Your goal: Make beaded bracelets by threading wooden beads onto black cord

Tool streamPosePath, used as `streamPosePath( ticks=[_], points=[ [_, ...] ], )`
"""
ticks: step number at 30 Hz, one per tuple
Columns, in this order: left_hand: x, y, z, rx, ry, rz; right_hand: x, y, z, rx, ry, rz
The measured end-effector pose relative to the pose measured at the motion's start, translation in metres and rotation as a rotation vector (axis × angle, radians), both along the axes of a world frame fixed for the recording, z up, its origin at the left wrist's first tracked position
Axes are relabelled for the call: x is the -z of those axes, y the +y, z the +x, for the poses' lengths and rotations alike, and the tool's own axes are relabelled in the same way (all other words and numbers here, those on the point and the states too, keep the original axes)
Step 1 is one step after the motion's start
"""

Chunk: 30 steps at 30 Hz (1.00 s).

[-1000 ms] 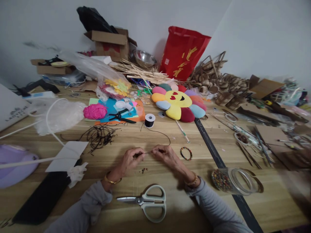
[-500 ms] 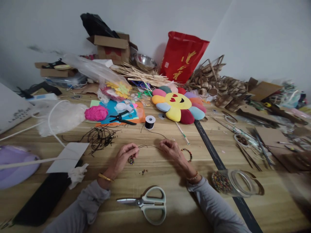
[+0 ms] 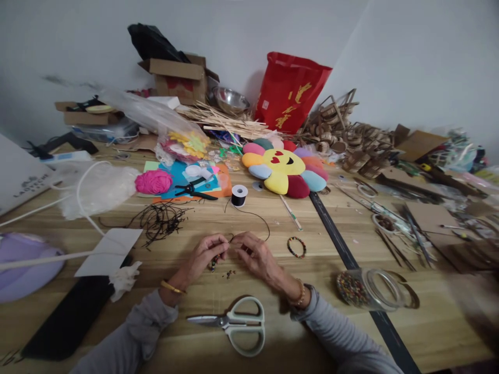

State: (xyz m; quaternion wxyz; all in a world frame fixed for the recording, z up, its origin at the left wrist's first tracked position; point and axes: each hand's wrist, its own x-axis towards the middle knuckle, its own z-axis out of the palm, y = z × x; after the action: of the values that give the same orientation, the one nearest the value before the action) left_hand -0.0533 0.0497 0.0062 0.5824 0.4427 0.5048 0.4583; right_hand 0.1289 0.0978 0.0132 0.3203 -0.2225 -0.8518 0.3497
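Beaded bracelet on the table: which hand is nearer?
Right. The right hand is a little left of the bracelet, not touching; the left hand is farther left, past the right.

White box (image 3: 19,169): apparently "LAOYECHE" (line beneath blurred); red bag (image 3: 290,96): yellow characters (image 3: 301,93), unclear.

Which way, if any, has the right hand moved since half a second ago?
Yes: the right hand moved left, toward the left hand, judged against the scissors.

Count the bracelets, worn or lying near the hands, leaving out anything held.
3: gold bangle on the left wrist, slim bracelet on the right wrist, beaded bracelet lying right of the right hand. Sleeves may hide others.
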Motion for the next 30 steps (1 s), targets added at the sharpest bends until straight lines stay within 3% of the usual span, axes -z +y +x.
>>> streamPosePath(
  ticks=[5,14,20,30],
  points=[
    [-0.002,-0.001,0.003,-0.004,0.003,0.008,0.007,0.001,-0.005,0.082,-0.015,0.112],
    [0.003,-0.001,0.002,-0.006,-0.011,-0.023,0.010,0.004,-0.006,0.078,-0.301,0.378],
    [0.013,-0.001,0.001,-0.003,-0.077,-0.030,0.015,0.007,-0.004,0.075,-0.349,0.440],
    [0.012,-0.001,-0.001,-0.035,-0.120,-0.019,0.013,0.009,-0.004,0.088,-0.306,0.403]
  ],
)
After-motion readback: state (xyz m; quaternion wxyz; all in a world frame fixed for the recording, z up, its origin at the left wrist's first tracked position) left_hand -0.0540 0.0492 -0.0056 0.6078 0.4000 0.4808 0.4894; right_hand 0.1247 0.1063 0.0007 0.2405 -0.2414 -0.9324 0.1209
